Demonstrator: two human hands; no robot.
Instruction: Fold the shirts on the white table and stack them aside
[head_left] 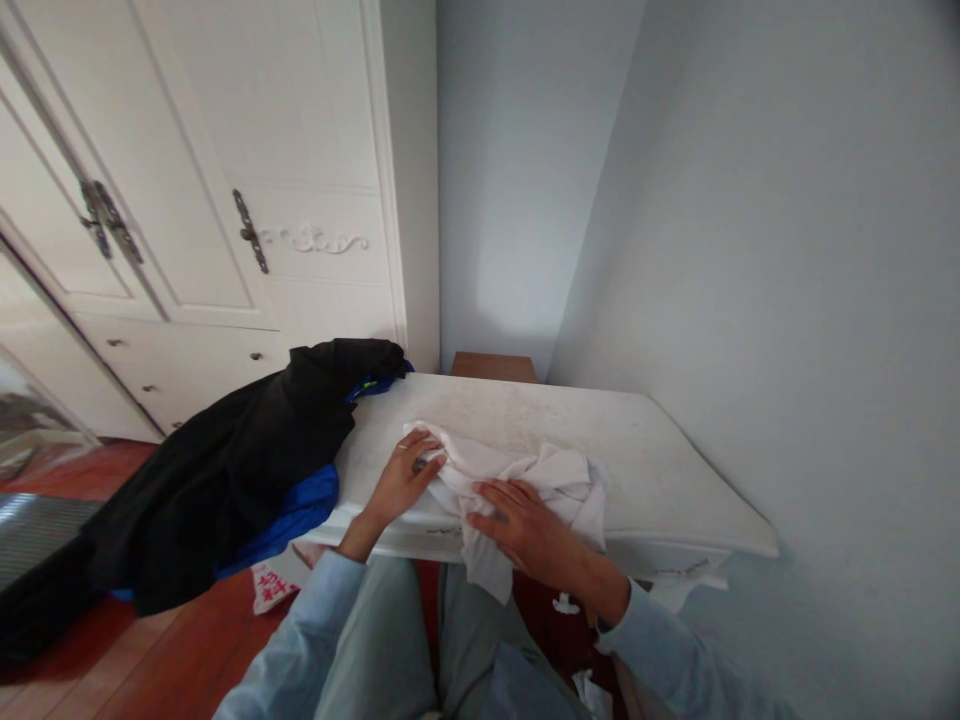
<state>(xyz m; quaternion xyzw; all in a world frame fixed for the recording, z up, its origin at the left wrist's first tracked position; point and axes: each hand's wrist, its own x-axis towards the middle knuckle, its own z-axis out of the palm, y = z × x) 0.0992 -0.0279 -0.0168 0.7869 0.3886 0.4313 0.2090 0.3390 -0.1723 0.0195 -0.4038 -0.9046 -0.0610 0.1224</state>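
Note:
A crumpled white cloth [551, 475] lies on the white tabletop, one end hanging over the front edge towards my knees. At the cloth's left end, my left hand [401, 480] has its fingers and thumb curled round the fabric; a ring shows on one finger. My right hand [525, 530] rests palm down on the middle of the cloth, fingers stretched out and thumb apart. Folds hide part of the fabric under both hands. I cannot tell which kind of garment or cloth it is.
Black clothing [255, 470] with a blue garment [292, 515] beneath it drapes beside the left end of the white table [660, 480]. A white wardrobe [315, 130] stands behind on the left. A grey wall [787, 250] borders the right side. Below are reddish floorboards [187, 650].

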